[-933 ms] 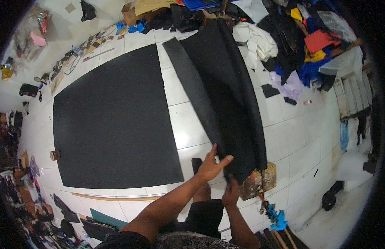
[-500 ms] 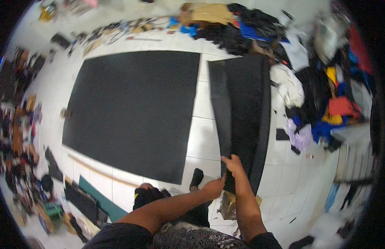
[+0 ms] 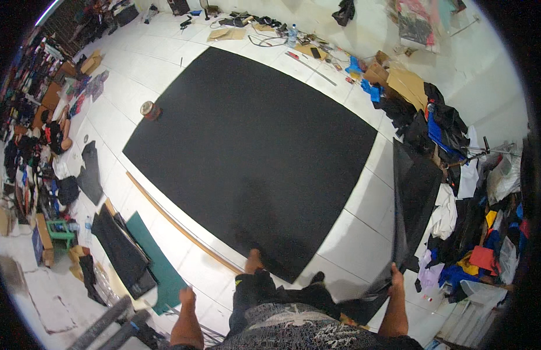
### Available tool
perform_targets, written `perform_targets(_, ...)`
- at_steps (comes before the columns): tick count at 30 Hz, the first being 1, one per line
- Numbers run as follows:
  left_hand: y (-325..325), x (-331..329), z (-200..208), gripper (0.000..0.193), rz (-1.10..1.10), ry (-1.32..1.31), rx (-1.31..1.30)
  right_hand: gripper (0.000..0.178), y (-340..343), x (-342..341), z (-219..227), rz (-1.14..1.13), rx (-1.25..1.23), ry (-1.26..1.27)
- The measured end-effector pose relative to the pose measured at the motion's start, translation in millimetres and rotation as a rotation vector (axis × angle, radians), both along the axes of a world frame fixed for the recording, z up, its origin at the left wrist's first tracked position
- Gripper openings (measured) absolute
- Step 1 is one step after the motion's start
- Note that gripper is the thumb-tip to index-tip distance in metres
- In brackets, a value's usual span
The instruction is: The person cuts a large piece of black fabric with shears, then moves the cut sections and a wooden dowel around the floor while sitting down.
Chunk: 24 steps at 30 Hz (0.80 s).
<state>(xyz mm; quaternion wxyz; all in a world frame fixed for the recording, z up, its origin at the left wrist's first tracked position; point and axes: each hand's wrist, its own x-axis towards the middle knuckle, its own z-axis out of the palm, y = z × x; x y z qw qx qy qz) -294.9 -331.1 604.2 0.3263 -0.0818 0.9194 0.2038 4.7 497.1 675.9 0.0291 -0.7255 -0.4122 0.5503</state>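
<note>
A large black sheet of fabric (image 3: 264, 140) lies spread flat on the white tiled floor, with a small round tin-like object (image 3: 149, 110) on its left edge. My bare foot (image 3: 254, 261) is at its near edge. To the right, a second, narrower black fabric piece (image 3: 414, 198) is partly folded and creased. At that piece's near left edge, my right hand (image 3: 397, 280) is closed on the fabric. My left hand (image 3: 187, 296) hangs low on the left, fingers curled in, apart from the fabric and nearest a green sheet.
A long wooden strip (image 3: 180, 220) lies along the sheet's near left side. Beside it are the green sheet (image 3: 151, 256) and folded dark cloth (image 3: 120, 251). Heaped clothes and scraps (image 3: 451, 221) line the right. A metal ruler (image 3: 311, 68) and a water bottle (image 3: 292, 36) are at the far side.
My left hand has let go of the narrower black piece and moved away to the left. My right hand remains at that piece. The view has turned and risen, showing the whole large sheet.
</note>
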Motion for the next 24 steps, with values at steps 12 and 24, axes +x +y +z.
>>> perform_targets(12,-164.1,-269.8,72.3,0.023,0.652,-0.375,0.436,0.071,-130.9,-160.9,-22.5,0.461,0.036,-0.857)
perform_targets(24,-158.1,-600.9,55.3,0.029,0.466,-0.342,0.165,0.085,-247.9,-470.0,58.0,0.243,0.003,-0.944)
